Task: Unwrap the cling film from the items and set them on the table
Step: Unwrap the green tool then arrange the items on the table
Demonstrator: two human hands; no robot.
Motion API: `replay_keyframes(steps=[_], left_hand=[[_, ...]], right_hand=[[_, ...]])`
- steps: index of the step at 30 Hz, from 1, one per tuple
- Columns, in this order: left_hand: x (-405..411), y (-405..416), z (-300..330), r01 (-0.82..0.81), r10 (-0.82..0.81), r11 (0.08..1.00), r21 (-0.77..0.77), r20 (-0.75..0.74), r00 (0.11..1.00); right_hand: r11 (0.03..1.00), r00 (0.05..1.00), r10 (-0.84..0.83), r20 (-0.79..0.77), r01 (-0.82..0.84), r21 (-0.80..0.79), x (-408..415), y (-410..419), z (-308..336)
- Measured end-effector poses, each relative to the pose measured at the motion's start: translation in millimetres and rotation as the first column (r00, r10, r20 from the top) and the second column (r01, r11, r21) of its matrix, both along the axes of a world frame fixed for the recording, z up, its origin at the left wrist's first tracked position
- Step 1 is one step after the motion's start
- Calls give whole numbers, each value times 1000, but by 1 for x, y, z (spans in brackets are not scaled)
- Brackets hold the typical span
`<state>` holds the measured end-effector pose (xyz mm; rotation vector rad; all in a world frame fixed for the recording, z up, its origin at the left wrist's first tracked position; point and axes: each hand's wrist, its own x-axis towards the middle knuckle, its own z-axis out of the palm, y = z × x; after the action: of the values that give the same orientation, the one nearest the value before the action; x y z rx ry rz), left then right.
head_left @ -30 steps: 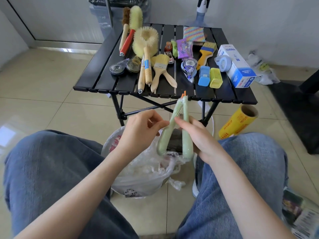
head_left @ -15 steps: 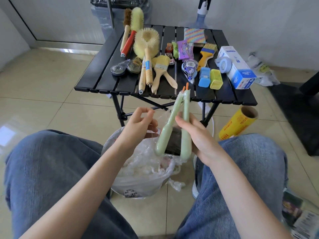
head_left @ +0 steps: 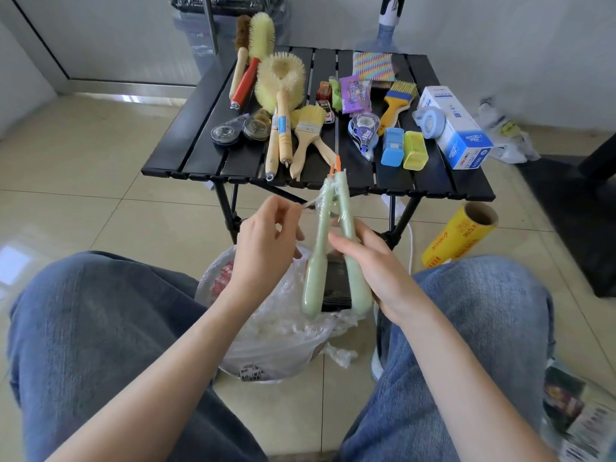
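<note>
We see the left hand [head_left: 266, 241] raised between the knees, its fingertips pinched on a thin, stretched strand of cling film [head_left: 308, 204] that runs rightward to the wrapped item. The right hand [head_left: 370, 261] grips the pair of pale green handles [head_left: 333, 248] from the right side, thumb across the front, fingers curled behind. The handles stand nearly upright, tilted slightly away from us, joined at the top where two small orange tips [head_left: 335, 164] protrude; film still clings round their upper part. A dark block [head_left: 336, 285] shows between their lower ends; what it is we cannot tell.

Directly beneath both hands sits a white plastic bag [head_left: 266, 348] on the tiled floor, holding crumpled clear film. Blue denim-clad legs [head_left: 100, 328] flank the bag on either side.

Beyond the hands stands a black slatted table [head_left: 186, 141]. On it, ahead and left of the left hand, lie round bristle brushes [head_left: 280, 78] with wooden handles, a paintbrush [head_left: 308, 128] and two tape dispensers [head_left: 233, 131]. Ahead and right of the right hand lie a blue box [head_left: 392, 146] touching a yellow-green box [head_left: 415, 150], a yellow-handled brush [head_left: 398, 101], and a white-and-blue carton [head_left: 456, 128].

To the right of the right hand, on the floor near the table leg, lies a yellow roll of cling film [head_left: 460, 235].
</note>
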<state>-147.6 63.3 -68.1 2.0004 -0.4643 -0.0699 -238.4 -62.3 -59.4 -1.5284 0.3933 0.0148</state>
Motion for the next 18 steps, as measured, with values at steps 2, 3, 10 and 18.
replay_keyframes(steps=[2, 3, 10, 18], left_hand=[[-1, -4, 3, 8, -20, 998, -69, -180, 983], [-1, -6, 5, 27, -54, 994, -110, -257, 965], [8, -8, 18, 171, -249, 952, -255, -311, 917], [21, 3, 15, 306, -330, 942, -139, -205, 922]], right_hand=[[1000, 1000, 13, 13, -13, -6, -1, 1, 1], [1000, 1000, 1, 16, -1, -10, -1, 0, 1], [997, 999, -46, 19, 47, -60, -4, -5, -5], [998, 1000, 9, 25, -8, -55, -6, -9, -5]])
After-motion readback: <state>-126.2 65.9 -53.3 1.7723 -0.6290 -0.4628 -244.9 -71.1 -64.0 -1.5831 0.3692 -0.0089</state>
